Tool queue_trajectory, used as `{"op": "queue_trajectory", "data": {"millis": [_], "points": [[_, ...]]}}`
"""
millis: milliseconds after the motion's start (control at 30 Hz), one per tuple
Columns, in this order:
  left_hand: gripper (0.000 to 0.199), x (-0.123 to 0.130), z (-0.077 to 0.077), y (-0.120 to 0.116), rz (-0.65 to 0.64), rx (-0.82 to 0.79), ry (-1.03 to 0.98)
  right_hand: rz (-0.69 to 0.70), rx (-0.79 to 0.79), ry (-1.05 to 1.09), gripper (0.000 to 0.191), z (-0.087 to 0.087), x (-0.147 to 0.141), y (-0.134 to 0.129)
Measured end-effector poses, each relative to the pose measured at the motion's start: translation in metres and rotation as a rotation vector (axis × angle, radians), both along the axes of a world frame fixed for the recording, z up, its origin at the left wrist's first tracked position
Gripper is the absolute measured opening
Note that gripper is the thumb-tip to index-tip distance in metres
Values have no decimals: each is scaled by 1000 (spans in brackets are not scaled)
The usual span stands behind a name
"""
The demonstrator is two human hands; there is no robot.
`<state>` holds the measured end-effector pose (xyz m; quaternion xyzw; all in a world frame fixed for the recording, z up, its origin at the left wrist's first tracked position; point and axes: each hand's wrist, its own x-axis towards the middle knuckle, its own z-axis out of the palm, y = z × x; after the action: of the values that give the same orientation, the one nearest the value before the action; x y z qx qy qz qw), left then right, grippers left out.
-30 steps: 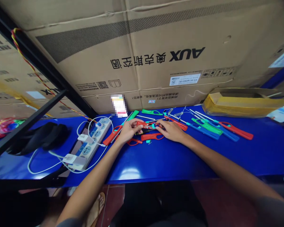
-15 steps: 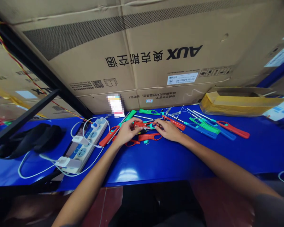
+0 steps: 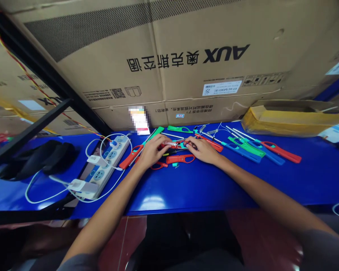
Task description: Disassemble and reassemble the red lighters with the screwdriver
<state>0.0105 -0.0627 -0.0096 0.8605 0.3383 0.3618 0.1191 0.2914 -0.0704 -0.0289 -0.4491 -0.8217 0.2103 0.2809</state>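
Note:
My left hand [image 3: 151, 151] is closed around one end of an opened red utility lighter [image 3: 182, 145], whose inner parts show. A clear, pinkish piece [image 3: 169, 143] lies at my left fingertips. At the other end, my right hand [image 3: 203, 150] pinches the lighter near a teal part; its fingers partly cover what they touch. Just below, a loose red casing half [image 3: 180, 159] lies on the blue table, with a small teal piece [image 3: 175, 165] beside it. Another red part with a loop [image 3: 159, 165] is near my left wrist.
Blue [image 3: 245, 151], green and red lighters with metal rods lie at right. A red-and-green one [image 3: 130, 159] lies at left by a white power strip [image 3: 113, 155] with cables. A phone [image 3: 139, 120] leans on the carton [image 3: 175, 86]. An open yellow-taped box [image 3: 285, 122] stands back right.
The view has tilted slightly downward in the frame's content, shifting things up. The clear piece now shows at my left fingertips, where red casing showed before. Both hands stay on the lighter.

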Motion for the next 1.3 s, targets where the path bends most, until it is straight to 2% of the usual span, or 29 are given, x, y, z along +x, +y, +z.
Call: {"op": "queue_trajectory", "data": {"millis": [367, 500, 733, 933, 1067, 1200, 1300], "points": [[20, 0, 8, 0, -67, -24, -139, 19, -103, 117, 29, 5, 7, 3], [21, 0, 11, -3, -35, -62, -131, 13, -139, 165, 31, 11, 10, 2], [18, 2, 4, -1, -2, -98, -136, 11, -139, 139, 28, 14, 10, 0], [21, 3, 4, -4, -20, -202, -175, -9, -90, 135, 30, 13, 11, 2], [21, 4, 0, -3, 14, -247, -178, -10, -111, 129, 30, 9, 11, 3], [27, 5, -6, -2, 66, -362, -273, 11, -97, 98, 30, 8, 10, 2], [32, 7, -7, -3, 35, -439, -365, 24, -79, 81, 30, 8, 9, 1]]}}
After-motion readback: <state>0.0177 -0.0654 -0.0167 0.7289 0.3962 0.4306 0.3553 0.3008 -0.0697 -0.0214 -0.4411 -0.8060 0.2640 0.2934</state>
